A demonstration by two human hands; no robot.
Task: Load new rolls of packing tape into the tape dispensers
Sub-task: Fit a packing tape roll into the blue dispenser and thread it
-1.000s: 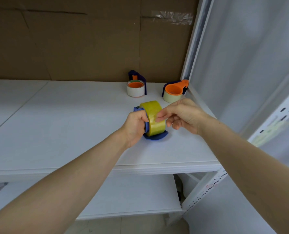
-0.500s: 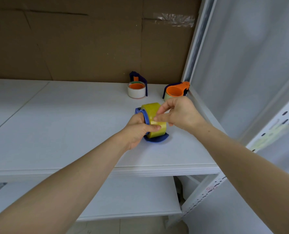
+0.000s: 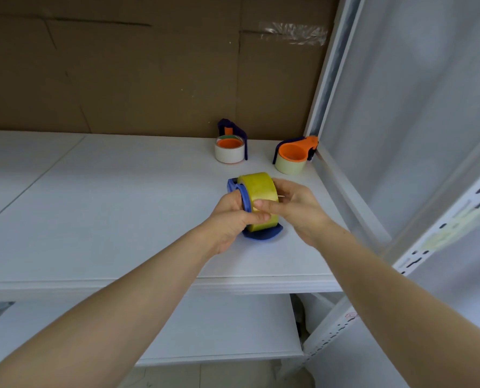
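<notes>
On the white shelf, the yellow tape roll sat in the blue dispenser. The left hand gripped dispenser and roll together; the right hand pinched the roll across its width, probably seeking the tape end. A slipped pinch could let it restick, or skew the roll. A white-roll dispenser and an orange dispenser stood well behind, neither obstructing.

Spreads wide as a flat white shelf board. Bears, gripped between the fingers, a blue plastic tape dispenser loaded with a yellow tape roll. Bears too, well beyond the fingertips, a white tape roll in a dark-blue dispenser and, farther right, a cream roll around an orange hub.
</notes>
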